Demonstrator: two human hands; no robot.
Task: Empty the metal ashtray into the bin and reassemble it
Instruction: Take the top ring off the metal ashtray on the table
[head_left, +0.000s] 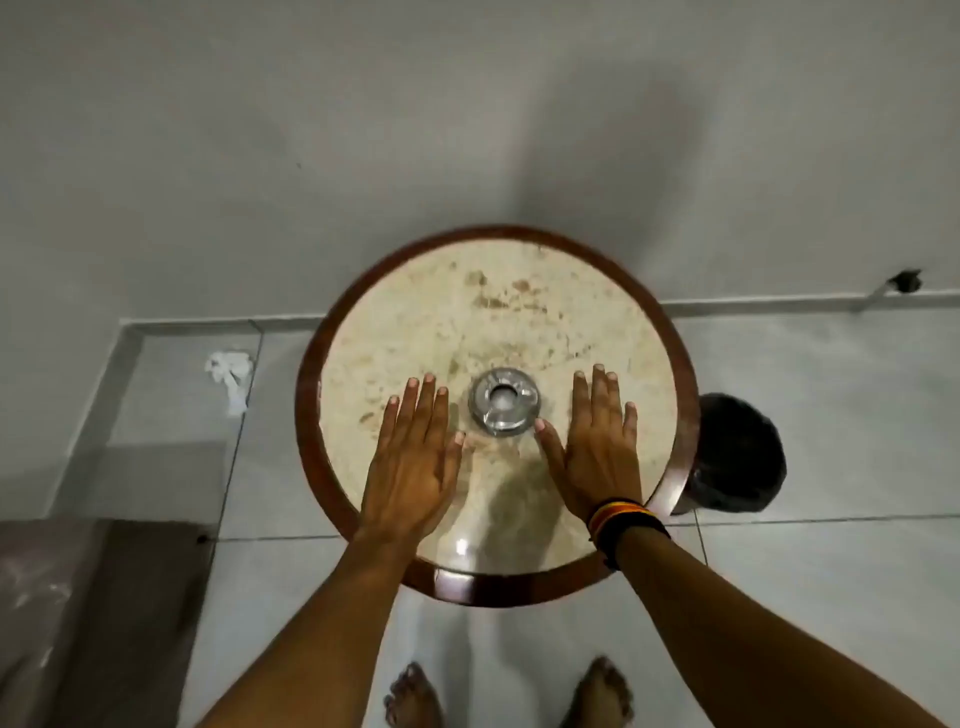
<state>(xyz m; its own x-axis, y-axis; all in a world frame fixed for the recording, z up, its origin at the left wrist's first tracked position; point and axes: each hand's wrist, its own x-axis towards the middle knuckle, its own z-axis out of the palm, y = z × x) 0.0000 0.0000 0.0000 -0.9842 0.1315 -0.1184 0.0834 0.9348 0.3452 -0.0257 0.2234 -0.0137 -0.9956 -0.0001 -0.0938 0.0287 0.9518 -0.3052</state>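
Note:
A round metal ashtray (504, 401) with a lid and a centre hole sits in the middle of a round marble-topped table (467, 312). My left hand (413, 457) lies flat, palm down, on the table just left of the ashtray, fingers together and holding nothing. My right hand (597, 441) lies flat on the other side, its thumb tip close to the ashtray's lower right edge; a striped wristband circles that wrist. A dark bin (737, 452) lined with a black bag stands on the floor right of the table.
A grey wall rises behind the table. White crumpled scraps (228, 374) lie on the tiled floor at left. A brown plastic-covered surface (78, 613) fills the lower left. My bare feet (509, 696) stand below the table's near edge.

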